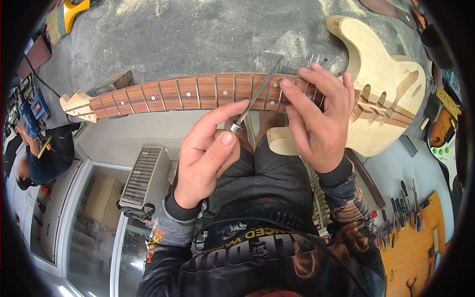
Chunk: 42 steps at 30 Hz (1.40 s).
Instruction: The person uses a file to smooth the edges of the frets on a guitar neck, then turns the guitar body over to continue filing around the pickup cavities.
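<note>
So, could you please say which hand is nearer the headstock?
Left. The left hand is to the headstock's right; the right hand is farther right, near the body.

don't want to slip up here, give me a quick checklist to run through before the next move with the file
1. File held: ok, the left hand has it at the handle end.
2. Fretboard facing up: ok, its metal frets show.
3. Right hand apart from the file: ok, though a fingertip is close to the blade.
4. Blade touching a fret: cannot tell, it crosses above the fretboard in this view.
5. Wooden block bearing the neck: cannot tell, the contact is hidden.
6. Bench free of dust: not ok, pale dust shows.
</note>
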Available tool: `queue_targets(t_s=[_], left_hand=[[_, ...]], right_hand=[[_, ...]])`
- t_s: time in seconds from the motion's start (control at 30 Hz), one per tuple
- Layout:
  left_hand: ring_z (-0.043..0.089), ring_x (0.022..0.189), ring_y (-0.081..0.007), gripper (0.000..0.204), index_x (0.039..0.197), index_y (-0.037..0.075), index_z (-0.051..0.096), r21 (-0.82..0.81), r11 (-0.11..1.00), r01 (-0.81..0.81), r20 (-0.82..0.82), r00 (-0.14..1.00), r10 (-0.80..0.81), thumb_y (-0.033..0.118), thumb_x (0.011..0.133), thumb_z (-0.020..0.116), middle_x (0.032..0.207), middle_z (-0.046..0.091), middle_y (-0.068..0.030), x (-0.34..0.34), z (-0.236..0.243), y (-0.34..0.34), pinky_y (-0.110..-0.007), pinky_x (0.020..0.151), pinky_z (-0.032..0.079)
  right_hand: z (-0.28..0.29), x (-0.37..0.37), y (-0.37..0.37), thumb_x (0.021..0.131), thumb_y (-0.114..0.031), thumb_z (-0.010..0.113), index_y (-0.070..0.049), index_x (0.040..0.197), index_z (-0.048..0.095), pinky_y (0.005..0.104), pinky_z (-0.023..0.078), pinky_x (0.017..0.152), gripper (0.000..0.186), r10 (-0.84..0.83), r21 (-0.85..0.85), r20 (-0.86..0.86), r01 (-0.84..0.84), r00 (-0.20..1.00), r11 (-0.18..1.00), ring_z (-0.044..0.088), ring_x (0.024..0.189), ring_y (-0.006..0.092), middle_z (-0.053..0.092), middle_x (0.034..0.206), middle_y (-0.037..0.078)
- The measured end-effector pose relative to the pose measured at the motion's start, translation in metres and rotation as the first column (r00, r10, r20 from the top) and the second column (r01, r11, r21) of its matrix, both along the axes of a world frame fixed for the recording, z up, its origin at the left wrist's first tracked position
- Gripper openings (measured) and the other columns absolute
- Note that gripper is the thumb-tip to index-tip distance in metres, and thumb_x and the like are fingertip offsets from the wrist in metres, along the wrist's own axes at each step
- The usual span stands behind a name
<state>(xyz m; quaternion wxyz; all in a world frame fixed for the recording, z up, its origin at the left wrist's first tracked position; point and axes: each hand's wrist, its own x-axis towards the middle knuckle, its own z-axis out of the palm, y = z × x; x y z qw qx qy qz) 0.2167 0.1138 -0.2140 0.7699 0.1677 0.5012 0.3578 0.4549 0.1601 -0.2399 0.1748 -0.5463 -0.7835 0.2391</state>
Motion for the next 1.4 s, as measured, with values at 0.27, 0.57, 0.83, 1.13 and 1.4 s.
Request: queue_targets(t_s=[0.27, 0.57, 0.83, 1.13, 1.4], left_hand=[[0.035, 0.054, -0.0026, 0.05, 0.157, -0.006, 0.046, -0.011, 1.0, 0.013, 0.009, 1.0, -0.013, 0.017, 0.113, 0.054, 0.066, 0.045, 0.0075, -0.002, 0.001, -0.011, -0.023, 0.052, 0.024], [0.037, 0.053, -0.0052, 0.053, 0.154, -0.007, 0.048, -0.027, 0.994, 0.108, -0.087, 0.99, -0.11, 0.022, 0.111, 0.057, 0.063, 0.047, 0.0036, 0.01, 0.003, -0.011, -0.025, 0.052, 0.027], [0.051, 0.054, -0.012, 0.048, 0.148, 0.003, 0.065, 0.352, 0.829, 0.435, -0.62, 0.772, -0.142, 0.001, 0.099, 0.068, 0.068, 0.058, -0.0006, 0.024, -0.007, 0.006, -0.028, 0.055, 0.042], [0.054, 0.058, -0.0078, 0.049, 0.149, 0.0, 0.063, 0.409, 0.766, 0.495, -0.673, 0.731, -0.114, 0.004, 0.101, 0.068, 0.07, 0.058, -0.0014, 0.023, -0.008, 0.018, -0.029, 0.056, 0.043], [0.039, 0.057, -0.0062, 0.051, 0.154, -0.008, 0.052, -0.063, 0.997, 0.049, -0.053, 0.997, -0.052, 0.017, 0.109, 0.058, 0.069, 0.05, 0.0036, 0.014, 0.003, -0.006, -0.026, 0.053, 0.029]], right_hand=[[-0.002, 0.007, -0.005, 0.08, -0.004, 0.081, -0.023, 0.133, 0.076, 0.0627, 0.024, 0.125, 0.057, -0.005, -0.006, -0.015, 0.005, 1.0, 1.0, 0.058, 0.14, 0.0342, 0.064, 0.139, 0.008], [-0.003, 0.017, -0.007, 0.081, 0.001, 0.08, -0.018, 0.134, 0.075, 0.0647, 0.025, 0.125, 0.056, -0.007, -0.023, -0.031, 0.006, 1.0, 1.0, 0.056, 0.143, 0.0383, 0.062, 0.143, 0.012], [-0.007, 0.018, -0.008, 0.081, -0.005, 0.081, -0.024, 0.138, 0.074, 0.0641, 0.026, 0.124, 0.06, -0.017, -0.009, -0.043, 0.017, 0.999, 1.0, 0.057, 0.141, 0.0356, 0.064, 0.142, 0.008], [-0.007, 0.021, -0.01, 0.08, -0.004, 0.081, -0.024, 0.138, 0.075, 0.0641, 0.026, 0.124, 0.061, -0.009, -0.016, -0.045, 0.009, 0.999, 1.0, 0.057, 0.141, 0.0358, 0.063, 0.143, 0.009], [-0.005, 0.021, -0.007, 0.08, -0.005, 0.081, -0.025, 0.137, 0.075, 0.063, 0.027, 0.122, 0.061, -0.002, -0.022, -0.043, 0.001, 0.999, 1.0, 0.057, 0.14, 0.0354, 0.063, 0.143, 0.008]])
